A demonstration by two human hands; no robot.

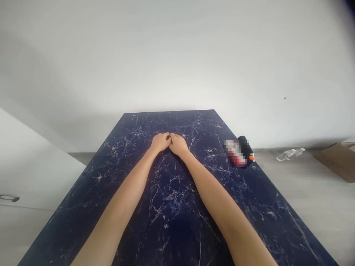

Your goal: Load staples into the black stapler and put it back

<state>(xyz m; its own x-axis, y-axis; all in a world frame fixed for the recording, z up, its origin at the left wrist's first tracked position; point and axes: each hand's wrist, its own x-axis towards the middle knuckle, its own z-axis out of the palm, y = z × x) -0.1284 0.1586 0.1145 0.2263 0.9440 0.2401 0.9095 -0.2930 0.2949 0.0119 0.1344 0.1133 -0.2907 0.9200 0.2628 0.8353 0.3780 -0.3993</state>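
Over the far half of a dark blue marble-patterned table, both my arms reach forward and the hands meet. My left hand is closed, its fingers curled inward. Touching it at the fingertips, my right hand is closed too. A small dark spot shows between the fingers of my left hand; whether it is an object or a shadow I cannot tell. Anything else inside the hands is hidden.
Near the table's right edge lie a red and white item, blurred out, and a black cylindrical thing with an orange patch. Clear plastic bottles and a cardboard box are on the floor at right. A white wall stands behind.
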